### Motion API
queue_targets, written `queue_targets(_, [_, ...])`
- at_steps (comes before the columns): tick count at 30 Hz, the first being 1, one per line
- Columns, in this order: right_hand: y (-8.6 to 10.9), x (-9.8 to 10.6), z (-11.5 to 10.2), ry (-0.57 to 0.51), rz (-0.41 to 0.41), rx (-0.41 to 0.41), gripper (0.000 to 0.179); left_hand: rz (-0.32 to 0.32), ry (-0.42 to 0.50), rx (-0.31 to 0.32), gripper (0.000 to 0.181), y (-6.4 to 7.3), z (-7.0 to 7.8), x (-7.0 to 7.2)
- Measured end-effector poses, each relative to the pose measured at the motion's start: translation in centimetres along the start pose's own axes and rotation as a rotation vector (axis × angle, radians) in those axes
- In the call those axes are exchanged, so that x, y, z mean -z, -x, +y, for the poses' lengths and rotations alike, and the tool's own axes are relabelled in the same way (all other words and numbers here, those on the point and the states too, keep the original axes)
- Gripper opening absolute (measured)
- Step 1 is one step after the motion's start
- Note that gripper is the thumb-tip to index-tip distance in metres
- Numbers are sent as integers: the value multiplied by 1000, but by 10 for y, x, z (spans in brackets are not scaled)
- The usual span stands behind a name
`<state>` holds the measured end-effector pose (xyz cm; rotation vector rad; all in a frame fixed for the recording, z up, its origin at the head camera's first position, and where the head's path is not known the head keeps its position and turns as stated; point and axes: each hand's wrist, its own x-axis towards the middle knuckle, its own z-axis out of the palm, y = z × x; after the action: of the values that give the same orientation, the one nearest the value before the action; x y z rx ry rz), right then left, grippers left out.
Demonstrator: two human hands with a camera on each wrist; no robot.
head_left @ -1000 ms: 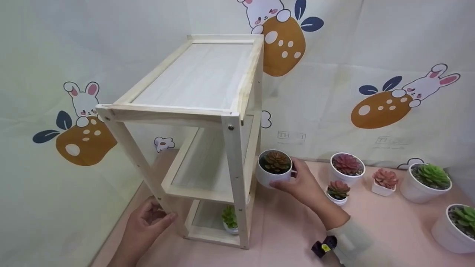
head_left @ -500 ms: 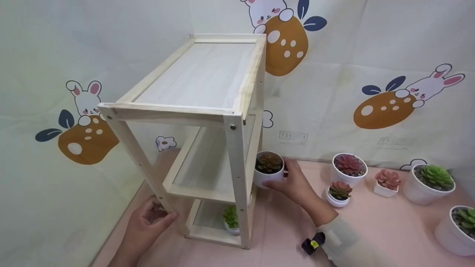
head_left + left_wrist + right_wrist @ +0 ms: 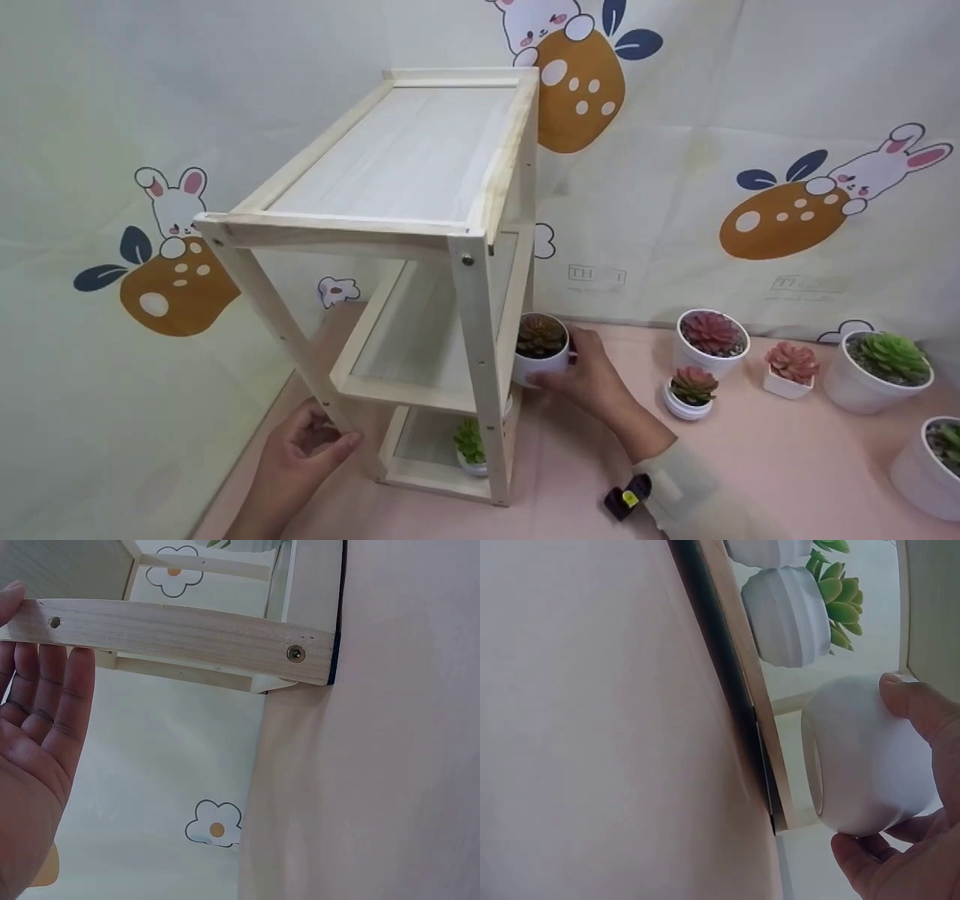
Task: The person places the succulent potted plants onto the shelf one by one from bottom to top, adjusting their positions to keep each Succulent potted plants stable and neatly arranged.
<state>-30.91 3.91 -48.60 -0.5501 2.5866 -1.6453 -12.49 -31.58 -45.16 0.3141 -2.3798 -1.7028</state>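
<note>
A light wooden three-tier shelf (image 3: 390, 161) stands at the middle of the head view. My left hand (image 3: 300, 454) holds its near left leg low down; in the left wrist view the thumb lies on one side of the leg (image 3: 172, 626) and the fingers on the other. My right hand (image 3: 596, 382) grips a white round pot (image 3: 541, 369) with a brownish-red succulent (image 3: 541, 335), at the right side of the shelf. In the right wrist view thumb and fingers span the tilted pot (image 3: 862, 757), its underside facing the bottom tier's edge.
On the bottom tier sit white pots, one with a green succulent (image 3: 470, 441). Right on the pink table (image 3: 750, 480) stand a dark red succulent (image 3: 712, 335), a small reddish one (image 3: 694, 385), a pink one (image 3: 791, 364) and green ones (image 3: 889, 358). A printed cloth (image 3: 660, 187) hangs behind.
My right hand has carried the succulent pot left and slightly down, closer to the shelf's side. The left hand stays on the leg. The view has shifted a little.
</note>
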Motion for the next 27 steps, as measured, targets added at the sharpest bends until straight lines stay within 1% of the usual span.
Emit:
queue_targets(4, [1, -2, 2, 14, 3, -13, 83, 8, -13, 10, 45, 2, -1, 0])
queue_targets(12, [-1, -2, 7, 27, 13, -42, 85, 12, -21, -8, 40, 2, 0, 0])
queue_targets(19, [-2, -3, 9, 15, 15, -20, 88, 14, 20, -28, 42, 1, 1, -1])
queue_targets(23, [-1, -4, 9, -4, 20, 19, 88, 16, 3, -24, 43, 1, 0, -1])
queue_targets(27, [0, -5, 8, -25, 34, 22, 89, 19, -13, -18, 41, 0, 0, -2])
